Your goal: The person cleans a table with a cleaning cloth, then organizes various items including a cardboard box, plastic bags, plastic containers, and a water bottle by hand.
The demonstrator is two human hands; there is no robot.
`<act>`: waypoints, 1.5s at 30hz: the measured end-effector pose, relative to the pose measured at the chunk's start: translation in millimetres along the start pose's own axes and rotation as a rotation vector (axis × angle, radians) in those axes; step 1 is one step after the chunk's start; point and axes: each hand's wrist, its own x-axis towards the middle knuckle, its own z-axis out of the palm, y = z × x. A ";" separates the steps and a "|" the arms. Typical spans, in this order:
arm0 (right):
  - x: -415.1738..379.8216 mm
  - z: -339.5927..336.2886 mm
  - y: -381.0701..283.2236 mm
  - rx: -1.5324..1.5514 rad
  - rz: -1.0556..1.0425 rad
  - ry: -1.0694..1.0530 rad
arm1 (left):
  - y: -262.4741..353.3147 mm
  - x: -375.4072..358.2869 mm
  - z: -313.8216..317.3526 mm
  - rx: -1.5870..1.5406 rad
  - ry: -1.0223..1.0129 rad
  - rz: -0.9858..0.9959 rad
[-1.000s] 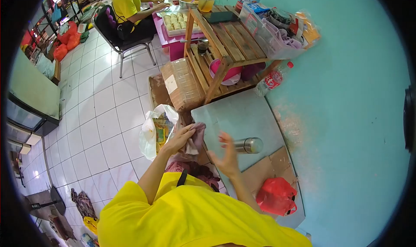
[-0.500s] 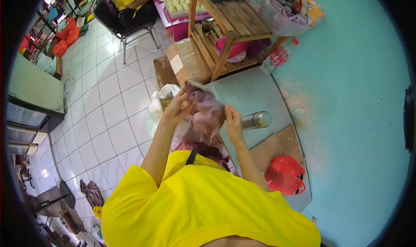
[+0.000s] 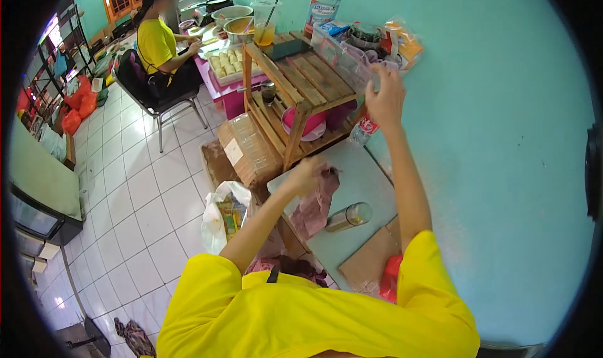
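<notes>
With the left hand clamped on one end of a dusty-pink cloth, the fabric hangs in a loose, creased strip over the grey worktop, just beside a metal flask lying on its side; whether its lower end rests on the surface is hard to tell. The right hand is raised by the corner of a clear plastic bin on the wooden rack, thumb and bent fingers apart with nothing seen between them, though whether they touch the bunched cloths inside cannot be told. As to progress, one cloth is in hand, neither folded nor laid down, while others lie heaped in the bin, so any sorting or folding of these looks incomplete. As for writing, the blue-lidded canister has a printed blue, white and red label, and the clear bottle has a red one with pale lettering, but neither brand reads clearly. A white label on the brown carton shows no legible words, and no print can be made out on the red bag.
</notes>
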 end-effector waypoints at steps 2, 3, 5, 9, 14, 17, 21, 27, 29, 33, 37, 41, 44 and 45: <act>44.6 16.5 21.1 -0.303 0.060 -0.056 | 25.8 -7.6 17.6 -0.155 -0.090 -0.189; 59.7 24.5 31.1 -0.356 0.092 -0.205 | 21.4 -8.2 34.1 -0.164 -0.136 -0.090; 74.9 42.0 53.1 -0.458 0.157 -0.515 | 25.4 -11.5 56.1 -0.116 -0.239 -0.027; 70.7 62.8 94.7 -0.010 0.088 -0.284 | 30.7 -30.7 97.1 -0.058 -0.318 -0.049; 69.4 12.7 93.6 0.580 0.207 0.323 | 25.0 -35.5 123.6 -0.225 -0.213 0.088; 71.9 -38.1 90.2 0.597 0.170 0.561 | 26.7 -34.8 129.6 -0.286 -0.194 0.167; 41.6 -96.1 70.9 0.859 0.344 0.660 | 27.9 -33.1 132.5 -0.472 -0.215 0.092; -111.2 -90.8 39.3 0.729 0.683 0.389 | 21.9 -40.2 145.7 -0.689 -0.181 0.014; -214.5 -62.8 16.5 0.454 0.564 -0.009 | 7.2 -38.8 158.7 -0.853 -0.164 0.014; -262.0 -66.5 -28.2 -0.149 0.034 -0.599 | -47.3 -53.6 198.3 -0.352 -0.136 0.252; -242.4 -40.9 0.1 -0.030 0.572 -0.755 | -31.9 -60.2 184.0 -0.246 -0.228 0.066; -296.5 1.8 85.6 0.797 0.991 -0.717 | 26.7 -45.0 138.2 -0.405 -0.178 0.007; -283.4 -28.2 62.5 0.824 1.043 -0.627 | 28.4 -44.0 145.2 -0.448 0.042 0.123; -275.0 -40.5 42.4 0.565 0.860 -0.596 | 8.9 -39.4 157.9 -0.275 -0.023 0.303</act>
